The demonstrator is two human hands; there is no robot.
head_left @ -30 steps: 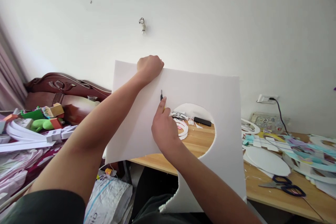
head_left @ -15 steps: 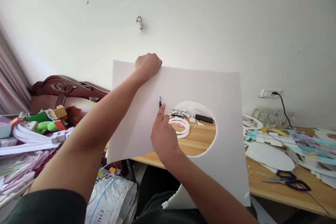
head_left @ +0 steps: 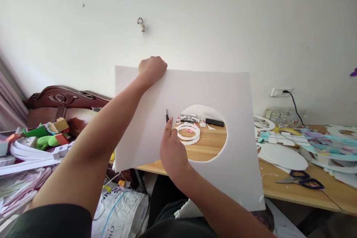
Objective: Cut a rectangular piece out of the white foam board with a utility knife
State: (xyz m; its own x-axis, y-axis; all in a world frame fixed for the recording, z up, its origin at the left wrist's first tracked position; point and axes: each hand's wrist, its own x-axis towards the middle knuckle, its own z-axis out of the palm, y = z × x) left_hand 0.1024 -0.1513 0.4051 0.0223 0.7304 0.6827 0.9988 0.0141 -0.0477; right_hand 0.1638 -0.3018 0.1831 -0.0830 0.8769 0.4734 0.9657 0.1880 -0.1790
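A small dark-bladed craft knife (head_left: 167,115) is pinched in the fingers of the right hand (head_left: 173,152), its tip pressed on a big white foam board (head_left: 189,89) beside a round hole. The board is stood up over the wooden desk (head_left: 295,193). Its top edge is gripped by the curled left hand (head_left: 152,68), likely to keep it steady.
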